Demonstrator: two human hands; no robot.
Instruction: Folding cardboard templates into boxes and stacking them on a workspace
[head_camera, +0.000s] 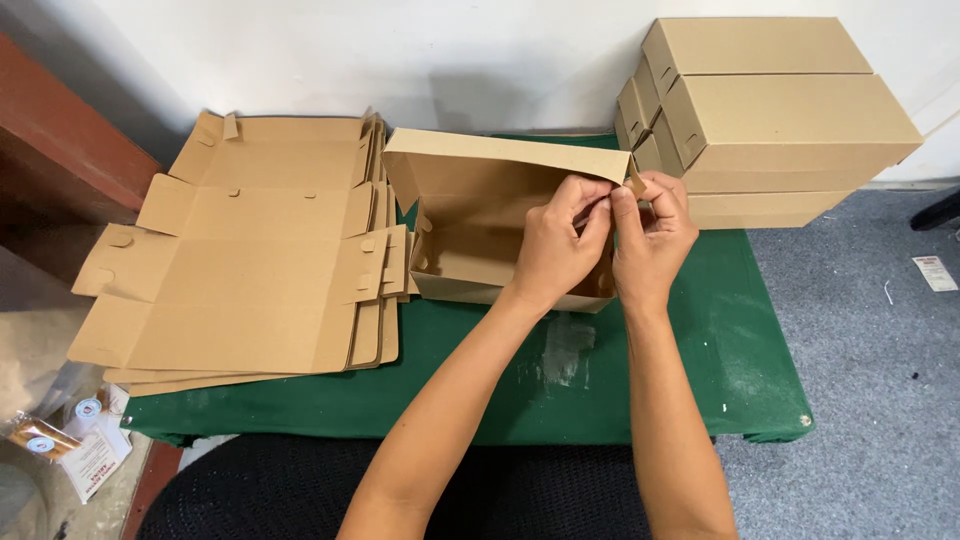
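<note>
Head view: a half-folded cardboard box (480, 225) stands mid-table toward the far edge. The left hand (555, 250) and right hand (650, 235) both pinch its right end flap. It looks light, stiff yet creasable, best held by flaps and edges.

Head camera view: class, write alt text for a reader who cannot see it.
Two hands, left hand and right hand, pinch a flap at the right end of a half-folded cardboard box on a green table. Flat blanks lie left; finished boxes stack right.
</note>
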